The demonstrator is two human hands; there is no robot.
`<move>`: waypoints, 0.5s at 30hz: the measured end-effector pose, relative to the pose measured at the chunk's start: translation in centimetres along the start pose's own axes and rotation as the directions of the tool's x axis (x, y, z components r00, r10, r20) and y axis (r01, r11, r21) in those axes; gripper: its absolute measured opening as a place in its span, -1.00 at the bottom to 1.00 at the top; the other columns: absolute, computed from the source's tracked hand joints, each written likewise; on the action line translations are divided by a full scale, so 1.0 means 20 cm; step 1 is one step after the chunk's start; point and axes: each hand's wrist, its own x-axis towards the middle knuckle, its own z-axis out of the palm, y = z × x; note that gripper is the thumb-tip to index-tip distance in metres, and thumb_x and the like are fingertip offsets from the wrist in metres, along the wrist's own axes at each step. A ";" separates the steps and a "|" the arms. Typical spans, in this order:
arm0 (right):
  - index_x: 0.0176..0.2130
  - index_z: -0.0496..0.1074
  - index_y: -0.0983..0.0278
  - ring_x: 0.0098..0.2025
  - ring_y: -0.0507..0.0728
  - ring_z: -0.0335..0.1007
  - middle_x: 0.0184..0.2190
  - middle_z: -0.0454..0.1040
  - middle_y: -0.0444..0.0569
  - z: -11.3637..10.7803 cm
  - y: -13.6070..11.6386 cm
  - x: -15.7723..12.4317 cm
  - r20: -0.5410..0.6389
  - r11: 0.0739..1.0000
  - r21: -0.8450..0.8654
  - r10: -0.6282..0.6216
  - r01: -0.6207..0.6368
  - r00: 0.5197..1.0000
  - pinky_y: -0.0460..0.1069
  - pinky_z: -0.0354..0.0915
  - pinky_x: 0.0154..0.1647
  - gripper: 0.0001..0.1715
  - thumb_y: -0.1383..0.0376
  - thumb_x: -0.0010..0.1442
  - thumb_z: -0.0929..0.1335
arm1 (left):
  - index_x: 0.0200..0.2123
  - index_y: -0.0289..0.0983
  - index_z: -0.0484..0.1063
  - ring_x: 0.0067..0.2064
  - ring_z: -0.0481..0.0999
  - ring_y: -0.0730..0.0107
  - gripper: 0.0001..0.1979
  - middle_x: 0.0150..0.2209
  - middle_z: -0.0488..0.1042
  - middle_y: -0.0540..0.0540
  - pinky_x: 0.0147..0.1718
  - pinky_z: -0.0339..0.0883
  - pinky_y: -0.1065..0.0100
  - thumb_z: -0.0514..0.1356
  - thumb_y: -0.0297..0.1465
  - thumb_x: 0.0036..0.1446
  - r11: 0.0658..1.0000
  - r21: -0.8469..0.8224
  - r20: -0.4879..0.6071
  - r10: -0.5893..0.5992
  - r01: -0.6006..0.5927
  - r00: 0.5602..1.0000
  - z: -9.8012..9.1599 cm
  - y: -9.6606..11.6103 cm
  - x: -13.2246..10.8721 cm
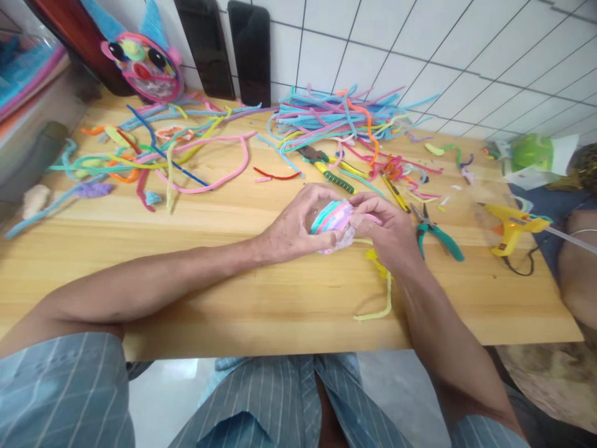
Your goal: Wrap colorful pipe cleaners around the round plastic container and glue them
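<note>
A small rounded piece wound from pink, turquoise and lilac pipe cleaners (332, 218) is held between my hands above the middle of the wooden table. My left hand (298, 224) curls round its left side, thumb below and fingers on top. On the other side, my right hand (385, 225) pinches at its edge, where a pink pipe cleaner end (370, 218) sticks out by the fingers. Part of the piece is hidden behind the fingers. Below my right wrist lies a yellow pipe cleaner (388, 295) bent at a corner.
Teal-handled pliers (438, 236) lie right of my right hand, with a yellow glue gun (513, 225) beyond. Yellow-black pliers (331, 171) rest ahead, before a pipe cleaner heap (321, 121). Two dark phones (250, 56) lean on the tiled wall beside a decorated face figure (148, 68).
</note>
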 end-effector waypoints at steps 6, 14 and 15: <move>-0.40 0.63 0.12 0.13 0.24 0.57 -0.04 0.65 -0.06 0.01 -0.01 0.00 0.030 1.000 -0.006 -0.019 0.019 0.999 0.17 0.43 0.23 -0.86 0.21 0.09 0.61 | 0.20 -0.09 0.43 0.23 0.52 0.05 -0.49 0.19 0.45 -0.20 0.25 0.47 0.00 0.44 -0.10 0.29 1.000 0.010 0.027 0.004 -0.004 1.000 0.00 0.00 -0.02; -0.42 0.62 0.13 0.10 0.24 0.60 -0.02 0.67 -0.06 0.02 0.00 -0.01 0.032 1.000 -0.001 0.011 -0.011 0.999 0.16 0.46 0.16 -0.85 0.22 0.10 0.60 | 0.14 -0.17 0.34 -0.01 0.60 0.21 -0.53 0.04 0.52 -0.13 -0.02 0.56 0.17 0.39 -0.12 0.34 0.983 -0.068 0.117 -0.164 0.172 0.980 0.01 0.07 -0.02; -0.41 0.62 0.13 0.10 0.24 0.59 -0.02 0.67 -0.06 0.02 0.00 -0.01 0.031 1.000 0.002 0.014 -0.014 0.999 0.16 0.46 0.16 -0.85 0.21 0.10 0.61 | 0.17 -0.17 0.33 0.04 0.61 0.19 -0.51 0.08 0.52 -0.15 0.03 0.57 0.15 0.40 -0.14 0.34 0.985 -0.082 0.112 -0.142 0.151 0.984 0.01 0.07 -0.02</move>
